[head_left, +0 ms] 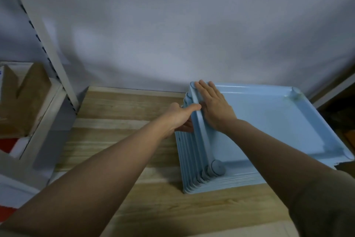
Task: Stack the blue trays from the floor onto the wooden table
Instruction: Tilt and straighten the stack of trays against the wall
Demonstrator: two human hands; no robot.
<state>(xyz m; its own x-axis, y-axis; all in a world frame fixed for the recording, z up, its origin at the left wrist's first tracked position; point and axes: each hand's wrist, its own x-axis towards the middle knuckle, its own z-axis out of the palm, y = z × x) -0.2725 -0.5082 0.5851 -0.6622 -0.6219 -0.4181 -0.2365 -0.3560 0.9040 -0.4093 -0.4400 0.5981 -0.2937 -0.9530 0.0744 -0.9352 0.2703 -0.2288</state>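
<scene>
A stack of several light blue trays [192, 163] stands on the right half of the wooden table [119, 137], against the wall. The top tray [269, 121] lies face up with grey round pads in its corners. My left hand [180, 115] grips the left rim of the top tray, thumb over the rim and fingers underneath against the stack's side. My right hand [213, 104] lies flat inside the top tray along its left rim, fingers straight and pointing toward the far left corner.
A white metal shelf post [44, 39] rises at the left beside the table. Brown cardboard [23, 98] sits on the white shelf there. A grey-white wall [172, 25] backs the table. A dark gap [338, 106] lies at the right past the trays.
</scene>
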